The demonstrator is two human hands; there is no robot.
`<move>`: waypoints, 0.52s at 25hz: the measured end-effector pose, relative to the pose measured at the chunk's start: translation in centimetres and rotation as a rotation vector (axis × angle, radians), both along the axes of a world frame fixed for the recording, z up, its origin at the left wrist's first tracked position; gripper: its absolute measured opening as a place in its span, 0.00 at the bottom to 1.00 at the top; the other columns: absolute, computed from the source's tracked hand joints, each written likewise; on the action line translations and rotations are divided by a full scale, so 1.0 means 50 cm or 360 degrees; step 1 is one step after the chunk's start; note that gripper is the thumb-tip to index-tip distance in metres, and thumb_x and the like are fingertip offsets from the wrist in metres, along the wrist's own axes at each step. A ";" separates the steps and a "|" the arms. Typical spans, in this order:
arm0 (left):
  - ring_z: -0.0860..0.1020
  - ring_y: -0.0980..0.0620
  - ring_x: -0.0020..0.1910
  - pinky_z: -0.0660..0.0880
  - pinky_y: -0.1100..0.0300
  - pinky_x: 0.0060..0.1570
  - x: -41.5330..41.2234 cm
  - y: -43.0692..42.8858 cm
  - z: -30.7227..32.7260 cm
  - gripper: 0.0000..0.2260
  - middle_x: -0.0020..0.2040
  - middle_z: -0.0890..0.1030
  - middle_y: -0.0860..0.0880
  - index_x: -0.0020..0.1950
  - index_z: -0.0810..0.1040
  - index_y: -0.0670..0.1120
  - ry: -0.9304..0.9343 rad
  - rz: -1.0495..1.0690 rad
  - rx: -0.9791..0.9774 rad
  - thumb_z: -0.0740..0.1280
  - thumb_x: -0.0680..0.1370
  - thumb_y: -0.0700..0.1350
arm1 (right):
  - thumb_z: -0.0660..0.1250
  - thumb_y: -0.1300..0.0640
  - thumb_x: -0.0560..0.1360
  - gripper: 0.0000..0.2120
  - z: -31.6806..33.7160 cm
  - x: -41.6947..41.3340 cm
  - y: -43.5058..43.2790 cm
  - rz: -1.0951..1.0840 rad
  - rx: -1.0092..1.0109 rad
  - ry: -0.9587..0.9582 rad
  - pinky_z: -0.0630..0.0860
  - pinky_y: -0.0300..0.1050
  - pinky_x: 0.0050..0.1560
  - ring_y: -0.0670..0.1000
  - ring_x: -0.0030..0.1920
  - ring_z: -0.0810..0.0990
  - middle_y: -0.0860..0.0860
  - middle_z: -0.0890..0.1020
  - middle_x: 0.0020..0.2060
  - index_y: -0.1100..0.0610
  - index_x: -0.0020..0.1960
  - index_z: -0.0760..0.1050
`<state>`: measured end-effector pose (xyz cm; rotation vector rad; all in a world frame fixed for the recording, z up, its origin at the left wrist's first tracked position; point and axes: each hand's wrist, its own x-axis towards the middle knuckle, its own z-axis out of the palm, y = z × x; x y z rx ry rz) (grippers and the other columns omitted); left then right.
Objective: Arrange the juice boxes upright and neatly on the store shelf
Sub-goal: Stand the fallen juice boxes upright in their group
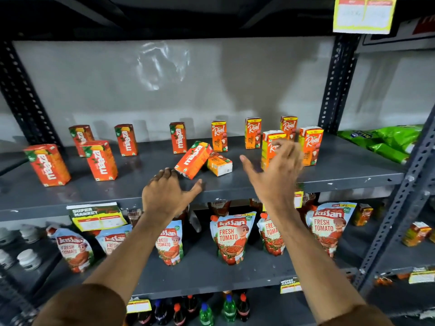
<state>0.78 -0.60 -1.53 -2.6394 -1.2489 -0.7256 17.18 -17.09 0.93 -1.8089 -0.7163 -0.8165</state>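
On the grey shelf [341, 170] stand several upright orange juice boxes: Maaza ones on the left [101, 161] and Real ones on the right [310, 145]. In the middle a Maaza box [191, 160] lies tilted against a fallen Real box [220, 165]. My left hand [164, 194] hovers at the shelf's front edge, just in front of the tilted Maaza box, fingers apart and holding nothing. My right hand [275, 175] is raised with spread fingers in front of an upright Real box [270, 147], partly hiding it, not gripping it.
Green packets [386, 142] lie on the shelf to the right, past a perforated upright post [336, 85]. Below are tomato ketchup pouches [231, 238], price tags [98, 217], white jars at the left and bottles on the lowest shelf.
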 end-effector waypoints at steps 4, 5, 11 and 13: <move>0.77 0.42 0.68 0.76 0.48 0.62 -0.024 0.017 0.010 0.54 0.68 0.79 0.43 0.68 0.76 0.41 0.0120 -0.0080 -0.0055 0.41 0.66 0.82 | 0.77 0.42 0.69 0.35 0.022 -0.154 0.111 0.0420 -0.0158 0.0118 0.76 0.53 0.61 0.54 0.62 0.74 0.53 0.74 0.60 0.58 0.67 0.66; 0.77 0.42 0.68 0.75 0.48 0.63 -0.037 0.026 0.014 0.58 0.68 0.79 0.43 0.68 0.76 0.41 0.0141 -0.0082 -0.0037 0.38 0.64 0.83 | 0.77 0.42 0.69 0.38 0.024 -0.177 0.143 0.0418 -0.0187 0.0217 0.75 0.53 0.64 0.54 0.65 0.72 0.53 0.73 0.63 0.58 0.69 0.64; 0.69 0.43 0.75 0.64 0.48 0.75 -0.072 0.066 0.005 0.55 0.75 0.73 0.43 0.78 0.66 0.42 0.0313 -0.0169 -0.0003 0.35 0.64 0.74 | 0.76 0.34 0.66 0.58 0.023 -0.236 0.281 0.0182 -0.0382 0.0742 0.58 0.60 0.75 0.64 0.78 0.56 0.62 0.57 0.77 0.60 0.80 0.47; 0.68 0.41 0.76 0.62 0.47 0.76 -0.070 0.066 0.002 0.55 0.76 0.71 0.41 0.79 0.64 0.41 0.0306 -0.0183 -0.0028 0.35 0.63 0.72 | 0.77 0.35 0.66 0.61 0.018 -0.234 0.303 0.0191 -0.0404 0.0827 0.57 0.59 0.75 0.66 0.79 0.54 0.65 0.53 0.78 0.60 0.80 0.44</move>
